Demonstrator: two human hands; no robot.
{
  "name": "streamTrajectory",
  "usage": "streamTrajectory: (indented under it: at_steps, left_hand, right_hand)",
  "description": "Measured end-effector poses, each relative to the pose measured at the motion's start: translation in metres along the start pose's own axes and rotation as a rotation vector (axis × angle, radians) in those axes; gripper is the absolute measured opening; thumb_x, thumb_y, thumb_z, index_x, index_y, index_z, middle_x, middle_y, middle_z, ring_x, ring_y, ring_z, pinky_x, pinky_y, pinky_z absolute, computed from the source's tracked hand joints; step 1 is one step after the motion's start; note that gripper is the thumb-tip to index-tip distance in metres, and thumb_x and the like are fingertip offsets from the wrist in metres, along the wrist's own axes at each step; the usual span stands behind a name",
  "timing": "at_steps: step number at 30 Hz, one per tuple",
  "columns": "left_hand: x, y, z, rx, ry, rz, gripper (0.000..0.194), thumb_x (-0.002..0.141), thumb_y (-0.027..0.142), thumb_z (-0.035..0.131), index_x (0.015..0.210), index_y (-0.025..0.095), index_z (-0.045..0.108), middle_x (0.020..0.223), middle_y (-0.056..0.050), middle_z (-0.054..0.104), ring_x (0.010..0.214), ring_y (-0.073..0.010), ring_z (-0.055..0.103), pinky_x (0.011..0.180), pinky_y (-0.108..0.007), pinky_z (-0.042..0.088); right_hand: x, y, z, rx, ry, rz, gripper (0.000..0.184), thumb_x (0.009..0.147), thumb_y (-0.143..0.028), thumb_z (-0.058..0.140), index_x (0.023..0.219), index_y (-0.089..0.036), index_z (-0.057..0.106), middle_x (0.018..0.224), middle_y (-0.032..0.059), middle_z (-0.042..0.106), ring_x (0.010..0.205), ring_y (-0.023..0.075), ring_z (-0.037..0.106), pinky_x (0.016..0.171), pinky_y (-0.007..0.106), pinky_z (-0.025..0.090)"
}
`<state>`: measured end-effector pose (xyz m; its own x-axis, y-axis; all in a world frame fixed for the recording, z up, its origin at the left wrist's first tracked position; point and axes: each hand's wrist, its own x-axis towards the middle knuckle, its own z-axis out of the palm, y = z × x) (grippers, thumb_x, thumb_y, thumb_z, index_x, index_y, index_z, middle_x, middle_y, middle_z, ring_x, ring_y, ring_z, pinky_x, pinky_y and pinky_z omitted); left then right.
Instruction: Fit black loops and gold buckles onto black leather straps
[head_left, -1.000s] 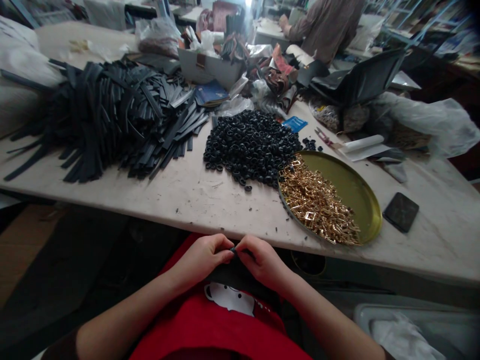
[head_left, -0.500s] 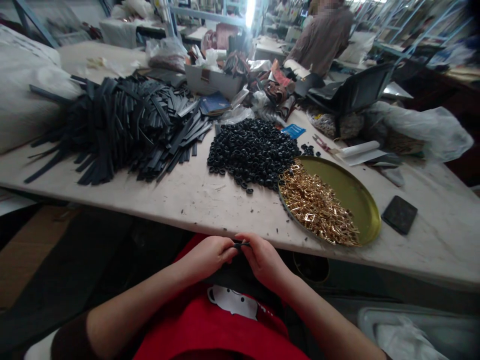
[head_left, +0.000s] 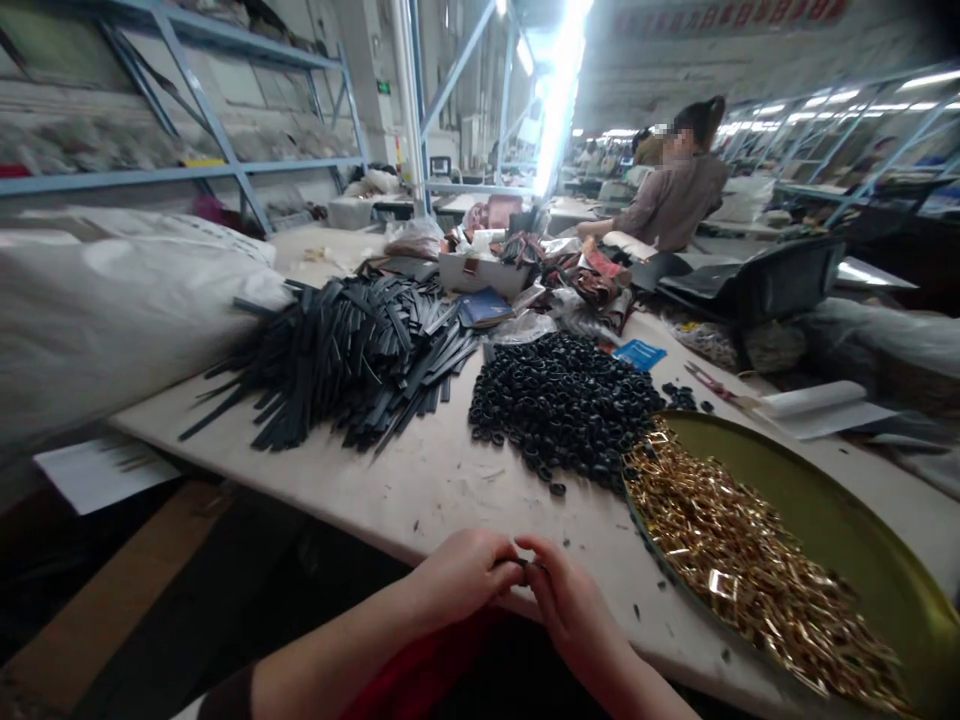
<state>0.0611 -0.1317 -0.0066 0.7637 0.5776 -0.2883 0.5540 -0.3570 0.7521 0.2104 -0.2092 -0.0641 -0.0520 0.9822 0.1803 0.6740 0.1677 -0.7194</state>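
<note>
At the table's front edge my left hand (head_left: 466, 572) and my right hand (head_left: 571, 602) meet fingertip to fingertip, both closed. A small bit of a black strap (head_left: 523, 563) shows between the pinched fingers; the rest of it is hidden by them. Beyond the hands lies a heap of small black loops (head_left: 559, 400). A pile of long flat black straps (head_left: 352, 360) spreads to its left. Gold-coloured buckles (head_left: 757, 570) fill the near side of a round golden tray (head_left: 810, 500) at the right.
A white sack (head_left: 127, 310) bulges at the left end of the table (head_left: 442, 490). Scissors (head_left: 709, 380), a blue packet (head_left: 639, 354), a dark blue booklet (head_left: 484, 308) and a box of scraps (head_left: 480, 274) lie farther back. Another person (head_left: 679, 195) stands behind the table.
The view has tilted up and turned left, so the shelves and the other person's upper body now show. Both hands stay together, still pinching the black strap.
</note>
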Motion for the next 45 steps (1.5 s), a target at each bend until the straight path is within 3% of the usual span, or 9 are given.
streamTrajectory:
  at_steps: [4, 12, 16, 24, 28, 32, 38, 41, 45]
  left_hand:
    - [0.025, -0.020, -0.024, 0.225, 0.071, 0.011, 0.026, 0.081, 0.034, 0.047, 0.072, 0.020, 0.067, 0.065, 0.001, 0.067, 0.059, -0.0125, 0.059, 0.054, -0.018, 0.039]
    - [0.109, -0.083, -0.154, 0.548, 0.629, -0.253, 0.024, 0.083, 0.020, 0.043, 0.101, 0.011, 0.058, 0.105, -0.017, 0.056, 0.100, -0.0269, 0.053, 0.083, -0.034, 0.036]
    - [0.133, -0.098, -0.168, 0.590, 0.738, -0.288, 0.019, 0.081, 0.013, 0.042, 0.088, 0.007, 0.059, 0.094, -0.019, 0.058, 0.095, -0.0306, 0.055, 0.080, -0.040, 0.037]
    - [0.078, -0.052, -0.154, 0.465, 0.919, -0.126, 0.017, 0.082, 0.031, 0.046, 0.090, 0.017, 0.052, 0.094, -0.007, 0.061, 0.086, -0.0183, 0.059, 0.077, -0.029, 0.044]
    - [0.032, 0.002, -0.132, -0.227, 1.048, 0.215, 0.018, 0.078, 0.032, 0.052, 0.090, 0.020, 0.044, 0.085, -0.002, 0.066, 0.077, -0.0148, 0.064, 0.073, -0.027, 0.049]
    - [0.002, 0.029, -0.065, -0.787, 0.718, -0.023, 0.017, 0.078, 0.028, 0.054, 0.088, 0.019, 0.043, 0.065, 0.002, 0.065, 0.054, -0.0113, 0.062, 0.055, -0.022, 0.049]
    - [-0.023, 0.026, 0.042, -1.244, 0.147, -0.511, 0.020, 0.075, 0.013, 0.057, 0.094, 0.013, 0.054, 0.085, -0.003, 0.064, 0.069, -0.0079, 0.061, 0.061, -0.017, 0.049]
    - [-0.034, 0.031, 0.050, -1.240, 0.070, -0.496, 0.020, 0.074, 0.015, 0.059, 0.093, 0.012, 0.057, 0.090, -0.005, 0.063, 0.073, -0.0088, 0.061, 0.063, -0.017, 0.048]
    - [-0.035, 0.034, 0.038, -1.177, 0.062, -0.428, 0.020, 0.075, 0.020, 0.058, 0.094, 0.013, 0.058, 0.088, -0.004, 0.063, 0.069, -0.0078, 0.059, 0.059, -0.016, 0.046]
  right_hand:
    - [0.029, 0.005, 0.009, -0.102, 0.030, 0.042, 0.022, 0.089, -0.026, 0.033, 0.099, -0.019, 0.051, 0.070, 0.0037, 0.064, 0.064, 0.0189, 0.061, 0.056, 0.028, 0.043]
    - [0.057, 0.019, 0.009, -0.209, 0.071, 0.014, 0.014, 0.086, -0.024, 0.042, 0.088, -0.022, 0.056, 0.089, 0.0049, 0.059, 0.083, 0.0208, 0.055, 0.073, 0.034, 0.040]
    - [0.056, 0.024, 0.010, -0.166, 0.053, 0.005, 0.016, 0.087, -0.021, 0.040, 0.083, -0.021, 0.056, 0.085, 0.0042, 0.059, 0.080, 0.0188, 0.054, 0.071, 0.032, 0.040]
    - [0.054, 0.023, 0.007, -0.073, 0.171, 0.023, 0.013, 0.085, -0.022, 0.043, 0.083, -0.020, 0.056, 0.084, 0.0044, 0.057, 0.080, 0.0187, 0.053, 0.071, 0.031, 0.040]
    - [0.051, 0.035, -0.007, 0.008, 0.422, 0.079, 0.013, 0.085, -0.021, 0.042, 0.091, -0.018, 0.053, 0.090, 0.0067, 0.054, 0.083, 0.0179, 0.053, 0.074, 0.030, 0.043]
    - [0.057, 0.048, -0.028, -0.236, 0.319, 0.146, 0.016, 0.081, -0.017, 0.047, 0.093, -0.017, 0.057, 0.093, 0.0084, 0.055, 0.083, 0.0184, 0.054, 0.075, 0.029, 0.041]
    - [0.059, 0.049, -0.044, -0.395, 0.087, 0.177, 0.017, 0.079, -0.011, 0.046, 0.086, -0.016, 0.060, 0.087, 0.0089, 0.058, 0.078, 0.0180, 0.054, 0.072, 0.028, 0.039]
    - [0.047, 0.044, -0.045, -0.268, 0.108, 0.180, 0.015, 0.080, -0.016, 0.048, 0.090, -0.015, 0.058, 0.092, 0.0092, 0.058, 0.083, 0.0183, 0.053, 0.075, 0.029, 0.039]
    - [0.023, 0.025, -0.041, 0.546, 0.056, 0.347, 0.025, 0.078, -0.032, 0.053, 0.097, -0.016, 0.056, 0.080, 0.0032, 0.059, 0.068, 0.0140, 0.053, 0.067, 0.029, 0.043]
